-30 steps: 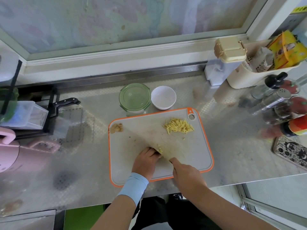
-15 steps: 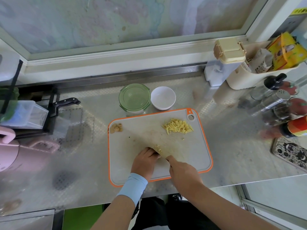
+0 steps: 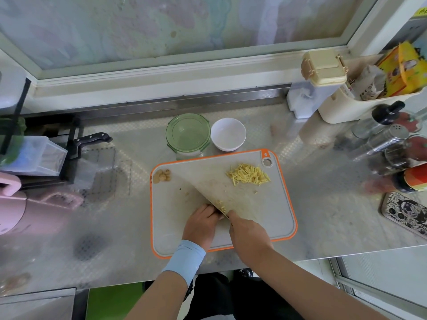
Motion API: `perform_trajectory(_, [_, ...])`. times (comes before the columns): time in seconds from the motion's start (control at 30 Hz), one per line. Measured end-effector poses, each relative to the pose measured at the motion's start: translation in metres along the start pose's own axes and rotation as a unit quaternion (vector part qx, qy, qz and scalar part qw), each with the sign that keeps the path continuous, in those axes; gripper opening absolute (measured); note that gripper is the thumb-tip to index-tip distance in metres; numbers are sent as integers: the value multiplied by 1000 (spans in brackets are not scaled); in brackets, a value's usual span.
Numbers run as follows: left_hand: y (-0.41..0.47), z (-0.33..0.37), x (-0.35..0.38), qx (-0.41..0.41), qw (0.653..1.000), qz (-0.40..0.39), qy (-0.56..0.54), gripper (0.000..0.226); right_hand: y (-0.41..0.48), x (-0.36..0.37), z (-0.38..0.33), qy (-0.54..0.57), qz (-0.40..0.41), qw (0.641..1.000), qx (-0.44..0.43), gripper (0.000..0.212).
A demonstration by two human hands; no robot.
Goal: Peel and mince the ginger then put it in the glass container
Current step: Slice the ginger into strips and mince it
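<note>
— How far along is the ginger [image 3: 220, 205]?
— Peeled, I'd judge, and mostly cut. Pale yellow strips [image 3: 248, 174] are heaped on the cutting board [image 3: 272, 215] at the desk's near edge. The left hand [image 3: 202, 224] pinches the last bit and the right hand [image 3: 249, 232] grips the cleaver [image 3: 219, 188].
— The glass container [image 3: 188, 135]?
— Behind the board, lid on. Mincing and filling remain.
</note>
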State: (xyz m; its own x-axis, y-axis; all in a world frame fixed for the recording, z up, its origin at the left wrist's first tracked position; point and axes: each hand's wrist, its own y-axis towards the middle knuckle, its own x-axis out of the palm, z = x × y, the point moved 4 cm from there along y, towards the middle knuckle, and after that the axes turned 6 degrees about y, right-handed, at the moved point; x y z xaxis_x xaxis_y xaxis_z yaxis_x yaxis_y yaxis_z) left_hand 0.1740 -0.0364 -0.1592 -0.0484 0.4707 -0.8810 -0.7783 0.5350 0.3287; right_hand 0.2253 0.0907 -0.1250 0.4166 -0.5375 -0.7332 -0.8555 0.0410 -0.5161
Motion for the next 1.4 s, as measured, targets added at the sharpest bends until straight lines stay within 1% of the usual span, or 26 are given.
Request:
perform_trajectory(0.1, [0,0,0,-5,1000,-8,-2,16,0,-1,0,3,7,1000,-4,22])
perform_trajectory(0.27, [0,-2,0,-3,1000,-15,5,22,-15,-1,15,2,5,1000,-8,33])
perform_trajectory(0.43, [-1,-1,1,-7,1000,-16,-14,32,-24,2,27,2,1,1000,4,36])
perform_trajectory(0.5, [0,-1,0,-8,1000,-11,-17,31,-21,2,24,-14,-2,1000,7,35])
perform_trajectory(0.57, [0,-1,0,-3,1000,-4,-17,25,-12,2,16,-29,-8,1000,6,34])
perform_trajectory(0.63, [-1,-1,0,-4,1000,-1,-14,15,-3,2,6,-20,-12,1000,6,31])
perform_trajectory(0.67, [-1,0,-1,-8,1000,-3,-11,14,1,1,1,-9,-12,1000,4,28])
perform_trajectory(0.83, [-2,1,-1,-10,1000,-21,0,14,9,-4,-7,26,2,1000,-5,17])
perform_trajectory(0.97, [-2,1,-1,-9,1000,-23,0,18,-6,-4,4,21,-3,1000,-6,22])
perform_trajectory(1.17, [-1,-1,-2,0,1000,2,0,23,-26,-1,21,0,-3,1000,9,32])
perform_trajectory(1.4, [-1,-1,-1,-7,1000,3,-12,18,0,1,-2,-9,-8,1000,5,21])
